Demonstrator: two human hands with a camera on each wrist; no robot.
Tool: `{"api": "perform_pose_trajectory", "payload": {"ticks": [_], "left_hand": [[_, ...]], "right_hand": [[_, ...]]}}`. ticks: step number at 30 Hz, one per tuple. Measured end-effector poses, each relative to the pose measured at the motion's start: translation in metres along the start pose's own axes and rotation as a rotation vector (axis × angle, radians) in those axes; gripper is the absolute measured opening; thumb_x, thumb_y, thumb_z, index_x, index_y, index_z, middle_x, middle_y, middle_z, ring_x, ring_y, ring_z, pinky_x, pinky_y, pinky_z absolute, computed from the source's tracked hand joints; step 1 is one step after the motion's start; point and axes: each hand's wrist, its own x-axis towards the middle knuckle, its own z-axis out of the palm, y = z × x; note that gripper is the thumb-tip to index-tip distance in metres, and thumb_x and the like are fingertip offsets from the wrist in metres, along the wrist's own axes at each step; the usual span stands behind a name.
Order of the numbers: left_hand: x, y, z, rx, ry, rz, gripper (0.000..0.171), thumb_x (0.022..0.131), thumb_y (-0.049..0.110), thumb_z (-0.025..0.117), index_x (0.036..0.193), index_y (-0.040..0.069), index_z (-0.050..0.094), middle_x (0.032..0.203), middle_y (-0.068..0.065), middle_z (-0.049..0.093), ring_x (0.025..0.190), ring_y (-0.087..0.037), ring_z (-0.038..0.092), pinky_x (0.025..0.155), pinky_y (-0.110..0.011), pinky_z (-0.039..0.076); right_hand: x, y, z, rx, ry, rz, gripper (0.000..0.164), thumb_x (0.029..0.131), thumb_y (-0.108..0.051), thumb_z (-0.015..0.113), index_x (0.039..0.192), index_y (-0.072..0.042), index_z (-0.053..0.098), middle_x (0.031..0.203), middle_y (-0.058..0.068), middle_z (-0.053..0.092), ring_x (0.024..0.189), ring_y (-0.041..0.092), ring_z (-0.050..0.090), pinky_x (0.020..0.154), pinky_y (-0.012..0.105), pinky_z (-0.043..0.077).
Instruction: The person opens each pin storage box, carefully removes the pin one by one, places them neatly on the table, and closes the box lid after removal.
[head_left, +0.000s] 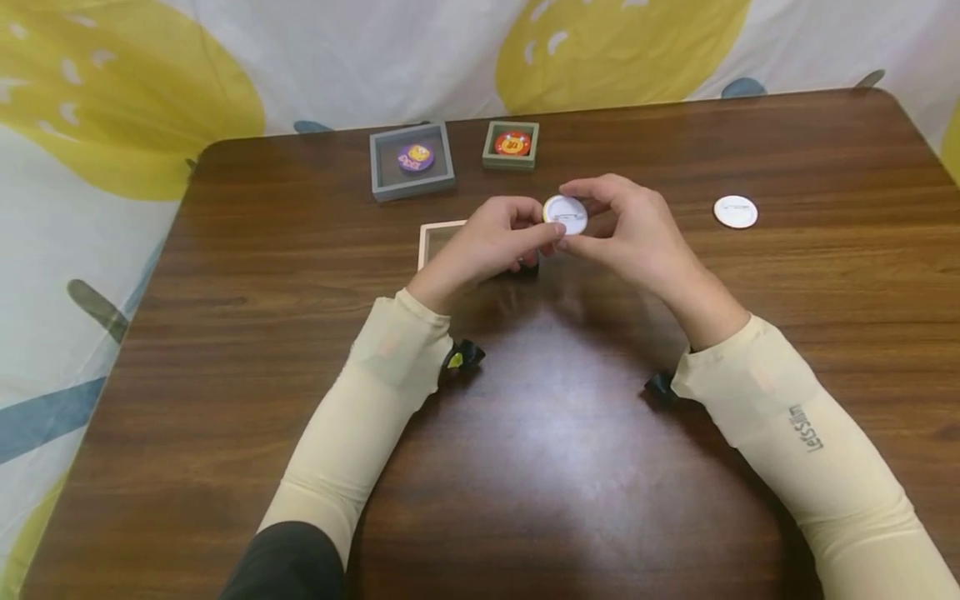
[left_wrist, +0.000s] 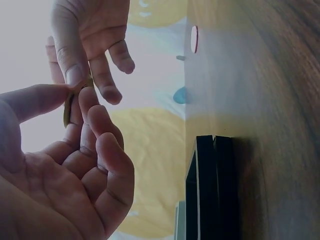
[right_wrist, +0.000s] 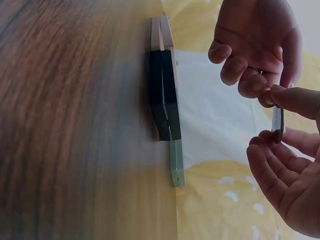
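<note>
A round button badge (head_left: 565, 215) is held up above the table, its white back with a metal pin facing the head camera. My left hand (head_left: 498, 237) pinches its left edge between thumb and fingers. On the opposite side, my right hand (head_left: 633, 225) grips the rim with thumb and fingertips. Seen edge-on in the right wrist view, the badge (right_wrist: 278, 124) is a thin disc between both hands. Beneath my left hand lie a cream-rimmed frame (head_left: 422, 248) and a black frame (head_left: 530, 271), both partly hidden by it; the black frame (left_wrist: 220, 185) shows larger in the left wrist view.
Toward the back stand a grey frame (head_left: 375, 171) with a purple badge (head_left: 416, 157) in it and a small green frame (head_left: 487, 158) holding a red badge (head_left: 513, 143). Another badge (head_left: 736, 212) lies pin side up at the right. A patterned cloth (head_left: 390, 58) hangs behind the table.
</note>
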Motion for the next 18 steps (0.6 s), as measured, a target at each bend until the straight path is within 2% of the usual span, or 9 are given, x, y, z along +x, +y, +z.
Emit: {"api": "perform_pose_trajectory", "payload": {"ticks": [5,10,14,18], "left_hand": [[0.0,-0.001,-0.001,0.009,0.006,-0.01,0.017,0.092,0.02,0.061,0.089,0.004,0.063,0.068,0.001,0.059,0.057,-0.011,0.051,0.052,-0.023,0.041],[0.002,-0.005,-0.002,0.071,0.017,-0.001,0.019,0.092,0.022,0.062,0.09,0.004,0.065,0.07,-0.001,0.059,0.058,-0.01,0.051,0.055,-0.022,0.043],[0.003,-0.007,-0.002,0.176,0.03,0.022,0.02,0.091,0.026,0.062,0.091,0.006,0.066,0.073,-0.004,0.06,0.061,-0.01,0.052,0.058,-0.023,0.043],[0.003,-0.009,-0.003,0.348,0.064,0.046,0.023,0.091,0.031,0.061,0.093,0.01,0.066,0.079,-0.001,0.063,0.068,-0.011,0.055,0.064,-0.025,0.045]], "right_hand": [[0.001,0.001,-0.002,-0.017,0.001,0.017,0.046,0.077,0.0,0.075,0.12,0.001,0.061,0.107,0.016,0.063,0.091,0.031,0.066,0.066,0.008,0.048],[0.002,0.002,-0.006,-0.035,0.004,0.04,0.047,0.076,-0.001,0.076,0.121,-0.001,0.061,0.107,0.016,0.063,0.093,0.031,0.064,0.066,0.007,0.046],[0.002,0.003,-0.009,-0.033,-0.004,0.051,0.048,0.077,-0.002,0.076,0.122,-0.001,0.061,0.108,0.017,0.062,0.091,0.033,0.065,0.065,0.006,0.044],[0.002,0.003,-0.012,-0.047,-0.014,0.071,0.048,0.077,-0.003,0.076,0.123,-0.001,0.06,0.109,0.017,0.062,0.09,0.035,0.066,0.064,0.006,0.044]]}}
